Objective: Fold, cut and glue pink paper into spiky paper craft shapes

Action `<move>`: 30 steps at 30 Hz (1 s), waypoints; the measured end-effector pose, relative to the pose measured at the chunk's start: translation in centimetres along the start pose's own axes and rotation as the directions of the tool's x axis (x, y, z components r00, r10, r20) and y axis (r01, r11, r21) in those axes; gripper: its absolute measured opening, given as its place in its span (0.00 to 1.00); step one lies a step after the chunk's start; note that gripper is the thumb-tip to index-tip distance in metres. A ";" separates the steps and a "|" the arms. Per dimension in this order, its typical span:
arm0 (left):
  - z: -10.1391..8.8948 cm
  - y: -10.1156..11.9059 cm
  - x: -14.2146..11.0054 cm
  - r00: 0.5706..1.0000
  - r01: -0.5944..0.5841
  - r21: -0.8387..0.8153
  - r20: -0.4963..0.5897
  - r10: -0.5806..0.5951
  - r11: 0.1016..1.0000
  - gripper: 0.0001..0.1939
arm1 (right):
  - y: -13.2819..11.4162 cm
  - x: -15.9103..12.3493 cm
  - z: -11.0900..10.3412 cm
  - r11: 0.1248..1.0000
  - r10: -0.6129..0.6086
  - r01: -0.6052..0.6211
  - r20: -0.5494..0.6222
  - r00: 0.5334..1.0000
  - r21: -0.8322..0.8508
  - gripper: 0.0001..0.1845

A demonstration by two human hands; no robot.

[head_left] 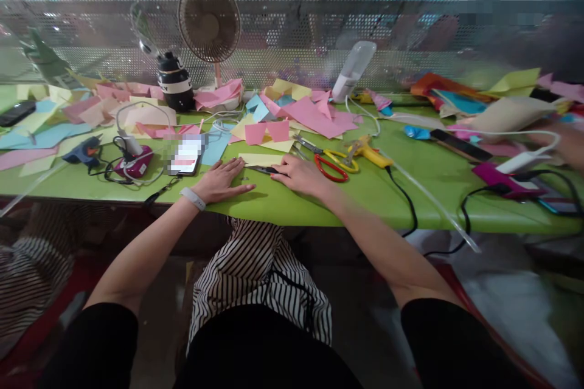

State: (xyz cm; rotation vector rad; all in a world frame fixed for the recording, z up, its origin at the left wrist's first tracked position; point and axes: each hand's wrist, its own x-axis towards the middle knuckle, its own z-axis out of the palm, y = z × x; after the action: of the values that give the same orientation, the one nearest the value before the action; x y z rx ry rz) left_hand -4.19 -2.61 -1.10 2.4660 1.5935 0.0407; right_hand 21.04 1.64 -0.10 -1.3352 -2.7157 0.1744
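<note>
My left hand (219, 181) lies flat near the table's front edge, fingers spread, its fingertips at the left end of a pale yellow paper strip (262, 159). Closed around a slim dark pointed tool (265, 169), my right hand (298, 175) rests at the strip's right end. The tool lies along the strip's near side with its tip to the left; its exact kind is unclear. Behind the strip stands folded pink paper (267, 132). Scissors with red (331, 169) and yellow handles lie just right of my right hand, beside a yellow glue gun (376, 155).
Left are a phone (186, 155), a purple power strip (134, 161) and a blue glue gun (84, 152). Paper pieces, a black bottle (176, 86) and a fan (208, 21) line the back. A clear glue stick (431, 202) overhangs the front edge. Another person's hand (566, 146) is far right.
</note>
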 end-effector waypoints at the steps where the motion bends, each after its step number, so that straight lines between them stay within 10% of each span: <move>1: 0.0 0.0 0.0 1.000 0.000 0.000 0.001 0.000 1.000 0.49 | -0.1 0.0 0.0 1.000 0.008 -0.008 0.001 1.000 -0.006 0.21; 30: -0.5 -0.9 0.2 0.998 0.012 -0.242 -0.058 -0.027 0.970 0.47 | 1.5 0.2 0.2 0.988 -0.119 0.121 -0.024 0.993 0.094 0.20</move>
State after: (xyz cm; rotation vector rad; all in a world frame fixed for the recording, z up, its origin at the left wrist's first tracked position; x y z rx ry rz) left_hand -5.01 -2.01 -0.76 2.2818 1.5353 0.2923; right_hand 22.07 2.71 -0.53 -1.1393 -2.7248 0.2766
